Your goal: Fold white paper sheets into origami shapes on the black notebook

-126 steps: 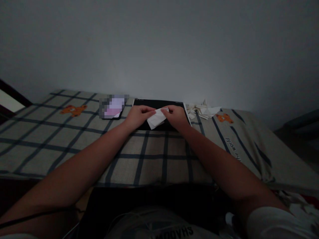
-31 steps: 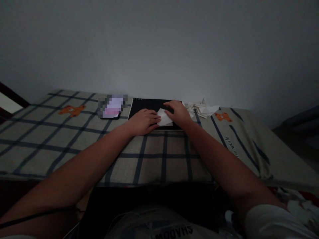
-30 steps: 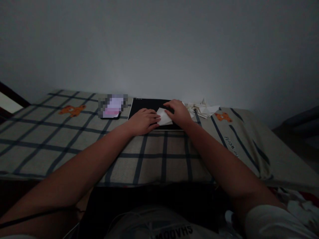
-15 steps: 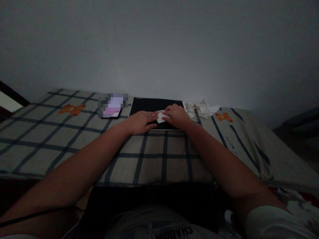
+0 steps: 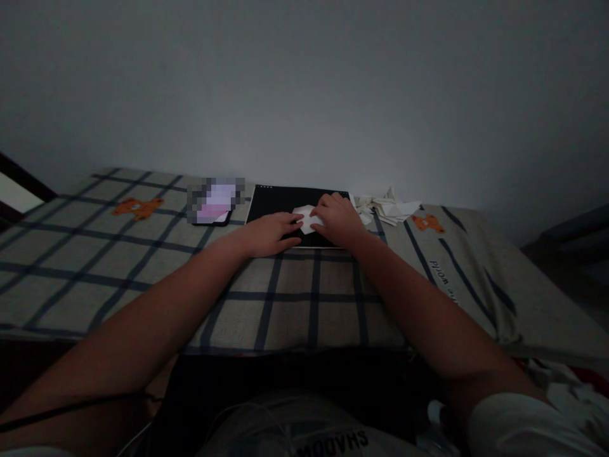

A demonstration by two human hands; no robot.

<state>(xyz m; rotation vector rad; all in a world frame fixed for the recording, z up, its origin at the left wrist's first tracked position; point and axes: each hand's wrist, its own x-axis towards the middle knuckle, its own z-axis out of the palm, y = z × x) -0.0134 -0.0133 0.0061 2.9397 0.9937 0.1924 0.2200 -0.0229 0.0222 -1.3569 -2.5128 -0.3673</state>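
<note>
While both forearms are reaching forward over the checked cloth, the folded paper is lying on the black pad, right between the two hands and touching both. Left of the pad, a phone with a lit screen is resting on the cloth. The left hand is lying flat and mostly open, its fingertips pressing the paper's left edge. The paper itself is looking thin, white and sharply creased, roughly six-sided, with its longer axis running left to right. The right hand is curling loosely over the paper's right part, fingers bent and pressing down rather than gripping, and seems slightly nearer. Right of the pad, a heap of folded white papers is sitting against the wall.
</note>
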